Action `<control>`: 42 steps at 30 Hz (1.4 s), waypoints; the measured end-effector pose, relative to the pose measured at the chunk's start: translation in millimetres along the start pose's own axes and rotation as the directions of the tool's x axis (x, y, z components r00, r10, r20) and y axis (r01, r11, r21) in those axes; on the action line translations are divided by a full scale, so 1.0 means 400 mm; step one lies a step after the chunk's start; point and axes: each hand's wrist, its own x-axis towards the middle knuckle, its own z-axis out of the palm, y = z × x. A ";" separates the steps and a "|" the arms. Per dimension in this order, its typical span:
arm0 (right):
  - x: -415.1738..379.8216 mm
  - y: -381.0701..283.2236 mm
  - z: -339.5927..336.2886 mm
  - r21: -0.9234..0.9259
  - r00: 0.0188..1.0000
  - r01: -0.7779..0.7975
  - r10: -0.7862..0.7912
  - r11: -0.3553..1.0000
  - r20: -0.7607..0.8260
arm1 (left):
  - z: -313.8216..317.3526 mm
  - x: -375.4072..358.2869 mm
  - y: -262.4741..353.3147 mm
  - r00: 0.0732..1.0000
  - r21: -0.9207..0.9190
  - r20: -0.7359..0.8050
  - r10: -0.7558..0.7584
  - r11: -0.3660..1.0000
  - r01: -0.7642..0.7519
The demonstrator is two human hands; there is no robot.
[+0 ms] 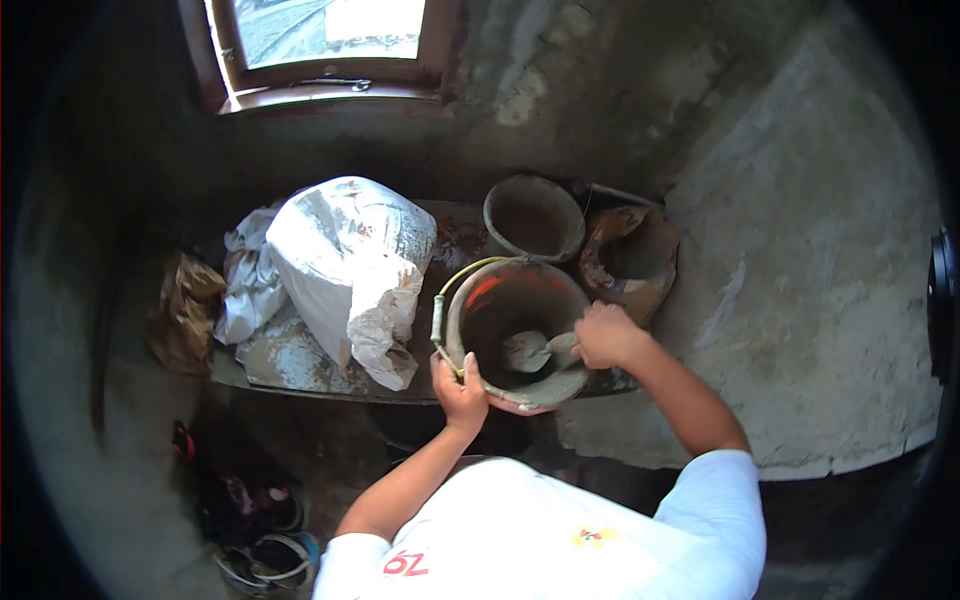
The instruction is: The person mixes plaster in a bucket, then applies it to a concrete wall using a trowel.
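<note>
A mortar-crusted bucket (470, 370) stands tilted toward me at the front edge of the bench, its wire handle with a pale grip (437, 318) swung to the left. My left hand (461, 396) is closed on the bucket's near left rim, thumb up over the edge. Over the right side of the rim, my right hand (604, 336) is closed around a grey-coated tool (563, 348) that reaches into the bucket; its handle is hidden in my fist. A pale grey powdery lump (526, 352) lies inside, beside the tool's end.
Behind stands a second crusted bucket (534, 218), with an open paper sack (630, 262) to its right. A large white sack (345, 260) and a crumpled brown bag (186, 312) occupy the left. A concrete slab (800, 300) extends rightward. Cables (275, 560) lie on the floor below left.
</note>
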 end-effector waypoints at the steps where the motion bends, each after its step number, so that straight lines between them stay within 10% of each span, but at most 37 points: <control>1: -0.008 -0.008 -0.009 0.019 0.999 -0.012 0.013 1.000 -0.051 | -0.006 0.005 0.008 1.000 0.024 0.018 -0.003 1.000 0.002; 14: -0.075 -0.037 0.097 0.291 0.989 -0.151 0.144 0.945 0.046 | 0.012 0.085 0.063 0.968 -0.079 0.157 0.196 0.980 -0.185; 22: -0.111 -0.129 0.135 0.327 0.942 0.060 0.055 0.943 -0.331 | 0.013 0.075 0.061 0.910 -0.069 0.295 0.291 0.957 -0.283; 35: -0.081 -0.036 0.103 0.039 0.963 -0.029 0.038 0.999 -0.266 | 0.027 0.042 0.066 0.954 -0.109 0.222 0.202 0.977 -0.181; 42: -0.106 -0.070 0.002 0.024 0.993 0.113 -0.113 0.993 0.034 | 0.035 0.030 0.085 0.935 -0.036 0.246 0.254 0.967 -0.253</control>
